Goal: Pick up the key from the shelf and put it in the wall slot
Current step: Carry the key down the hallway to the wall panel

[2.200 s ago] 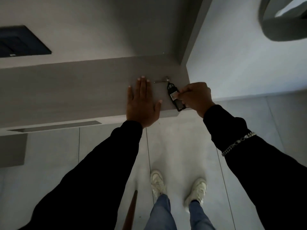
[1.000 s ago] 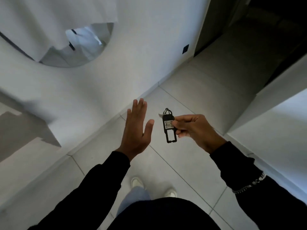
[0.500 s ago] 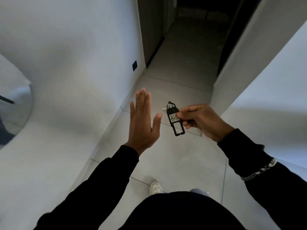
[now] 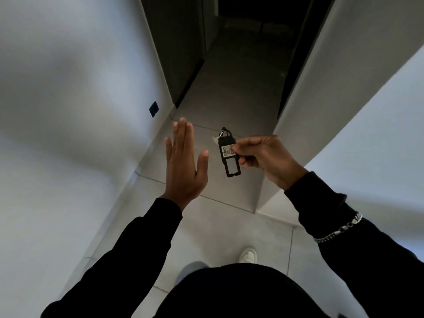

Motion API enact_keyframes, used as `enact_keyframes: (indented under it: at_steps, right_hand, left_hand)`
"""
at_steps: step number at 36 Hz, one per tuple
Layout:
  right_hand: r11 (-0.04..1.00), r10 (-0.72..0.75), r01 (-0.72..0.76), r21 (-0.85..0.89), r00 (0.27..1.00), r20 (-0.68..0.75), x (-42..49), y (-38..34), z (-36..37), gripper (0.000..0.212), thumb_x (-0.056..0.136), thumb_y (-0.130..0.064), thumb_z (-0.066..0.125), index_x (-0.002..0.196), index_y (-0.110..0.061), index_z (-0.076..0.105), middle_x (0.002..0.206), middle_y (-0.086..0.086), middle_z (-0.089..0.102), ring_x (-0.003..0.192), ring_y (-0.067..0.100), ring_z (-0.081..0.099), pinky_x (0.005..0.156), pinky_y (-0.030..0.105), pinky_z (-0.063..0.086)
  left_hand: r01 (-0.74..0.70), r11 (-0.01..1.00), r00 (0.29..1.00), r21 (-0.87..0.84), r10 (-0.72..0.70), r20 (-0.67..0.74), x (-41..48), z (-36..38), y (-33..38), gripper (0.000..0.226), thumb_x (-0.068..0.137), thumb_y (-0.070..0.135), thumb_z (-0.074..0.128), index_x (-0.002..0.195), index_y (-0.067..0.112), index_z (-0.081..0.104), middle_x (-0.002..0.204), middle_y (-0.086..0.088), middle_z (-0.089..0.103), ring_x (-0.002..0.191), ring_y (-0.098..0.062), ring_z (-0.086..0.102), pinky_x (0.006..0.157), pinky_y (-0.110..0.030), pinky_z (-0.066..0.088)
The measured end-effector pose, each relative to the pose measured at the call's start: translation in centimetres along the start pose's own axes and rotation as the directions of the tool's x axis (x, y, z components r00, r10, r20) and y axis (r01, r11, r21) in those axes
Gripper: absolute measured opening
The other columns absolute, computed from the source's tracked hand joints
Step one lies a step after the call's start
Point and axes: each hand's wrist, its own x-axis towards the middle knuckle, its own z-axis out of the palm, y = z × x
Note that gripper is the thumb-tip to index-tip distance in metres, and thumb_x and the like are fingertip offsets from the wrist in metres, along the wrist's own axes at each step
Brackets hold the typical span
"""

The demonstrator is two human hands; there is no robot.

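Observation:
The key hangs on a black plastic tag with a white label point(image 4: 229, 157), a small ring at its top; the key blade itself is mostly hidden behind the tag. My right hand point(image 4: 266, 159) pinches the tag by its right edge, holding it in the air over the floor. My left hand point(image 4: 184, 166) floats just left of the tag, flat with fingers straight, touching nothing. The shelf and the wall slot are out of view.
A white wall point(image 4: 68, 134) runs along the left with a small dark square plate point(image 4: 153, 109) low on it. Another white wall corner point(image 4: 321, 111) stands on the right. Between them a tiled floor point(image 4: 229, 88) leads into a dark corridor.
My right hand lifted the key tag off the shelf and I turned away from it. The view has swung round to the corridor between the two walls, both hands keeping their pose.

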Motion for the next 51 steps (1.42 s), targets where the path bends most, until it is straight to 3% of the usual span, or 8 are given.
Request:
enact_keyframes:
  at_steps: [9,15,20,27,33,39,45,51]
  right_hand:
    - [0.996,0.018,-0.014,0.092,0.999,-0.049,10.4,-2.6,-3.4,0.015,0.081,-0.006,0.07,0.096,-0.002,0.073,0.077,0.012,0.069,0.055,0.014,0.057,0.051,0.021,0.051]
    - [0.993,0.04,-0.031,0.113,0.996,-0.083,18.5,-2.9,-3.8,0.009,0.081,-0.007,0.07,0.081,-0.014,0.076,0.07,0.007,0.068,0.055,0.014,0.057,0.051,0.022,0.05]
    - [0.989,0.053,-0.033,0.146,0.99,-0.131,24.9,-5.2,-4.1,0.008,0.081,-0.003,0.068,0.086,-0.009,0.073,0.071,0.011,0.065,0.053,0.013,0.055,0.047,0.019,0.049]
    - [0.989,0.069,-0.046,0.137,0.984,-0.163,35.0,-8.3,-5.3,0.01,0.08,-0.001,0.069,0.083,-0.009,0.073,0.066,0.01,0.066,0.047,0.011,0.057,0.046,0.018,0.05]
    - [0.993,0.054,-0.041,0.11,0.991,-0.125,44.1,-10.5,-6.6,0.009,0.08,0.0,0.068,0.082,-0.008,0.072,0.065,0.014,0.064,0.043,0.01,0.056,0.043,0.019,0.048]
    - [0.999,0.029,-0.029,0.017,1.0,-0.005,52.8,-14.2,-7.3,0.007,0.081,-0.002,0.069,0.084,-0.007,0.073,0.069,0.012,0.069,0.048,0.011,0.058,0.045,0.02,0.05]
    - [0.999,0.014,-0.007,-0.052,0.989,0.145,61.8,-18.6,-5.6,0.011,0.082,-0.004,0.069,0.091,-0.009,0.072,0.074,0.014,0.07,0.051,0.012,0.058,0.047,0.021,0.049]
    - [0.991,-0.016,0.047,-0.124,0.972,0.235,70.8,-20.1,-0.7,0.012,0.083,-0.005,0.068,0.094,-0.009,0.072,0.073,0.011,0.069,0.05,0.007,0.059,0.048,0.018,0.05]
  left_hand:
    - [0.048,0.998,0.999,0.043,-0.048,0.003,8.9,3.7,-1.2,0.071,0.101,0.044,0.025,0.158,0.005,0.013,0.169,-0.014,0.009,0.158,-0.024,0.0,0.129,-0.05,0.001]
    - [0.028,0.999,0.999,0.027,-0.029,0.028,16.5,5.9,-5.0,0.071,0.1,0.044,0.026,0.158,0.004,0.013,0.169,-0.014,0.008,0.158,-0.024,0.0,0.129,-0.053,0.003]
    - [-0.011,1.0,0.999,0.01,0.011,0.039,23.6,6.3,-7.8,0.071,0.101,0.044,0.026,0.158,0.003,0.016,0.169,-0.015,0.011,0.158,-0.024,0.002,0.128,-0.057,0.006]
    - [0.004,1.0,1.0,-0.006,-0.004,0.01,33.0,7.8,-11.0,0.074,0.102,0.054,0.022,0.158,0.007,0.017,0.17,-0.011,0.011,0.158,-0.021,0.0,0.13,-0.046,-0.001]
    - [0.078,0.997,0.996,-0.001,-0.078,-0.038,40.4,10.9,-13.5,0.076,0.101,0.06,0.016,0.159,0.011,0.014,0.17,-0.008,0.009,0.158,-0.019,-0.001,0.129,-0.043,-0.002]
    - [0.204,0.979,0.964,0.005,-0.2,-0.176,48.3,11.8,-15.0,0.078,0.101,0.062,0.015,0.159,0.01,0.013,0.17,-0.008,0.007,0.158,-0.019,-0.005,0.128,-0.037,-0.005]
    - [0.265,0.964,0.922,0.025,-0.246,-0.298,54.6,10.6,-17.9,0.071,0.102,0.049,0.027,0.159,0.008,0.014,0.17,-0.009,0.007,0.158,-0.022,-0.003,0.129,-0.047,-0.001]
    - [0.326,0.943,0.86,0.069,-0.265,-0.437,60.2,8.1,-24.0,0.069,0.102,0.042,0.031,0.158,0.005,0.015,0.169,-0.013,0.008,0.158,-0.025,-0.002,0.129,-0.038,-0.006]
